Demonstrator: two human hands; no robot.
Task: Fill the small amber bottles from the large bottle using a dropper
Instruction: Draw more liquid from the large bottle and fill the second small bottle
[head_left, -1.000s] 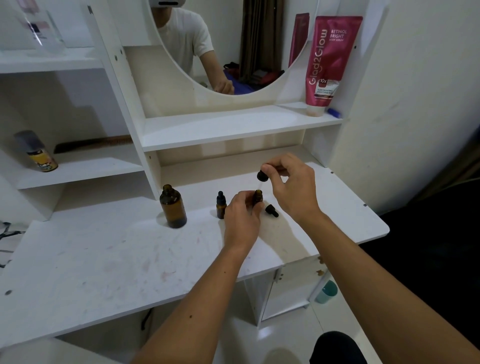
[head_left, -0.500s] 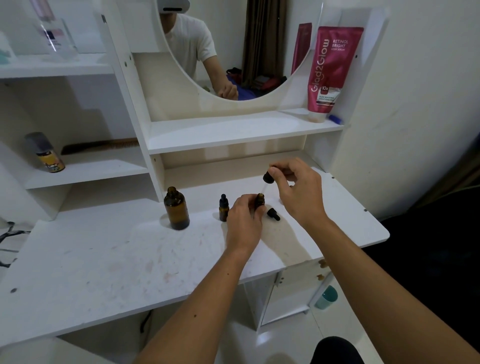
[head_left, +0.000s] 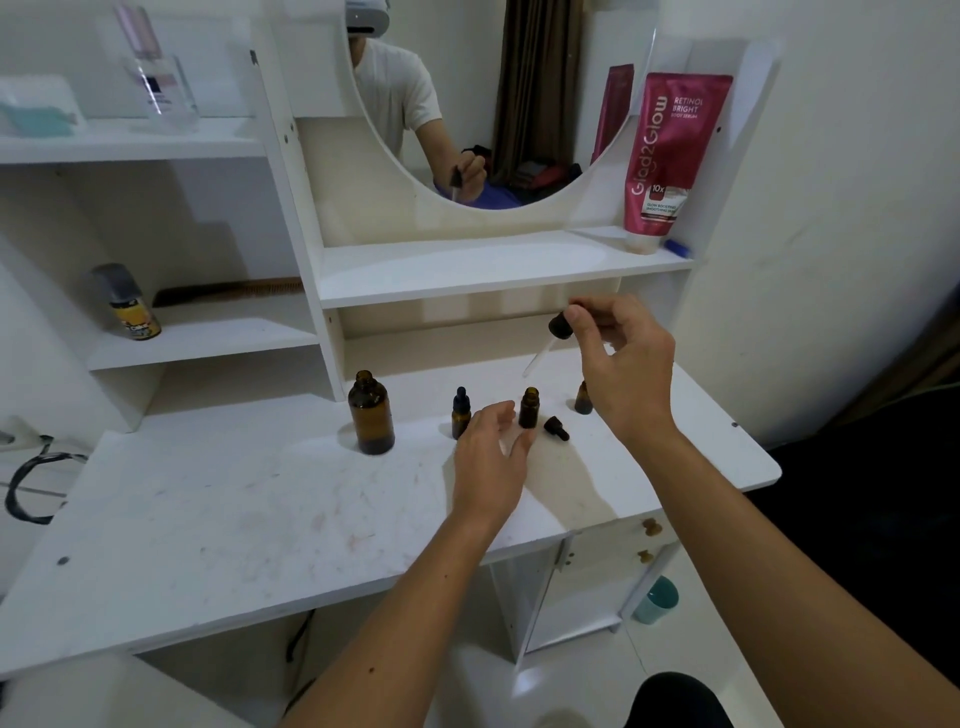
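Home bedroom, vanity mirror (head_left: 467, 104), serum tube (head_left: 670, 150)

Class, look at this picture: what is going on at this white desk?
A person is decanting liquid with a dropper. The right hand pinches the dropper by its black bulb, lifted above the desk. The left hand hovers open beside an uncapped small amber bottle. Its loose cap lies nearby. The large bottle stands open to the left.

right hand (head_left: 626, 364) pinches dropper (head_left: 551, 339) above open small bottle (head_left: 529, 408); left hand (head_left: 488, 457) relaxed beside it.
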